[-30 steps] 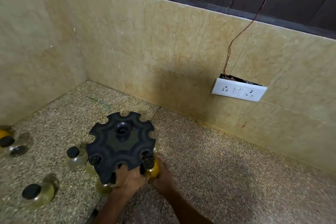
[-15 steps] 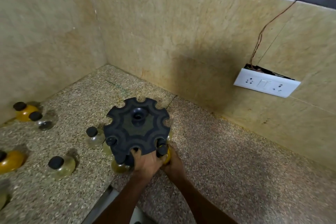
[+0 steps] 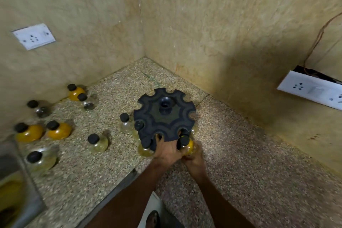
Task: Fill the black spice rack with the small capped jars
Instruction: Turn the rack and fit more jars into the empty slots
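- Black plastic forms the spice rack (image 3: pixel 164 116), a round carousel with notches cut around its rim and a hollow hub at the centre; it stands on the speckled granite counter (image 3: pixel 240 153) near the corner of 2 beige stone walls.
- The left hand (image 3: pixel 166 151) lies over the rack's near edge, fingers curled onto the rim between 2 notches, gripping the rack itself.
- The right hand (image 3: pixel 194 155) sits just beside the left and is wrapped around a yellow-filled jar (image 3: pixel 187 145) whose black cap stands at a near-right notch; whether the jar is fully seated there I cannot tell.
- A pale jar (image 3: pixel 145 149) hangs at the near-left notch, touching the left hand's side, and another capped jar (image 3: pixel 138 125) sits in the notch on the rack's left.
- A clear jar (image 3: pixel 125 121) stands on the counter just beside the rack's left edge.
- Loose jars are spread well to the left: a pale one (image 3: pixel 97 143), 2 orange ones (image 3: pixel 58 130) (image 3: pixel 27 132) side by side, a clear one (image 3: pixel 39 159) near the steel sink edge (image 3: pixel 22 190), and 3 more by the left wall (image 3: pixel 75 91) (image 3: pixel 86 101) (image 3: pixel 38 109).
- White socket plates are on both walls, 1 at the left (image 3: pixel 34 36) and 1 at the right (image 3: pixel 312 90), with a thin wire (image 3: pixel 318 42) rising from the right one.
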